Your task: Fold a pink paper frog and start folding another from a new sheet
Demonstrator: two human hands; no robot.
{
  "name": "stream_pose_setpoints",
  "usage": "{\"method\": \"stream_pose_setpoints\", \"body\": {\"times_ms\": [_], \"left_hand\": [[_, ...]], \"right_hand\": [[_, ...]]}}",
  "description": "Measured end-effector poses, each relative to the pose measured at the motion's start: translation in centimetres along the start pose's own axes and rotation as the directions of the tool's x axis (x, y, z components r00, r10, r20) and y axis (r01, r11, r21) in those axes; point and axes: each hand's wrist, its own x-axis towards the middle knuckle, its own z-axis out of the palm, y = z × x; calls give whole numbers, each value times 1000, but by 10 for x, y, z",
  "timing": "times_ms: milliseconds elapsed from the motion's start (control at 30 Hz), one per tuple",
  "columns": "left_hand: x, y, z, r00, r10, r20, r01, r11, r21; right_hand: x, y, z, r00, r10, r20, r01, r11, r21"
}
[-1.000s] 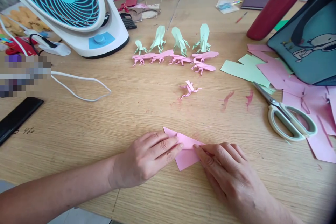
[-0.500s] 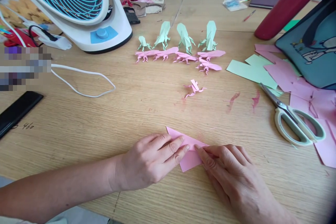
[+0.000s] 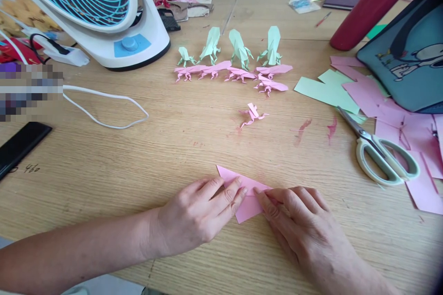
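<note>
A folded piece of pink paper (image 3: 247,209) lies on the table at the lower middle, with a slanted fold across it. The fingertips of my left hand (image 3: 207,209) hold it down from the left. From the right, my right hand (image 3: 299,223) grips its edge between thumb and forefinger, and part of the paper is hidden under those fingers. Beyond the hands sits a small pink folded paper figure (image 3: 253,113) with thin legs. Behind it, several pink folded paper insects (image 3: 238,73) stand in a row before several green ones (image 3: 238,46).
Scissors (image 3: 375,145) lie to the right, beside pink and green paper sheets (image 3: 327,92). A red bottle (image 3: 363,18) and a blue bag (image 3: 411,64) stand behind them. At left are a fan (image 3: 138,50), a white cable (image 3: 134,97) and a black phone-like object (image 3: 20,147).
The whole view has shifted slightly, so things appear a little further left. Both hands keep their places on the pink paper, and its fold looks the same.
</note>
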Motion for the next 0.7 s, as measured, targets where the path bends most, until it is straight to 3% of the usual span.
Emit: {"method": "stream_pose_setpoints", "body": {"times_ms": [233,333,433,567,700], "left_hand": [[1,12,-2,995,-44,91,40,998,46],[1,15,-3,993,-50,107,45,998,47],[2,13,-3,990,-52,130,49,999,23],[4,0,-1,997,-11,75,12,1000,-15],[6,-28,5,987,161,-1,-160,980,-117]], "right_hand": [[-1,-2,-3,999,-42,16,43,997,-71],[-3,8,-13,998,-60,-21,60,998,-26],[-8,25,-26,998,0,-57,4,997,76],[-13,39,-30,998,66,-21,-61,982,181],[-9,32,-26,997,-31,74,13,972,235]]}}
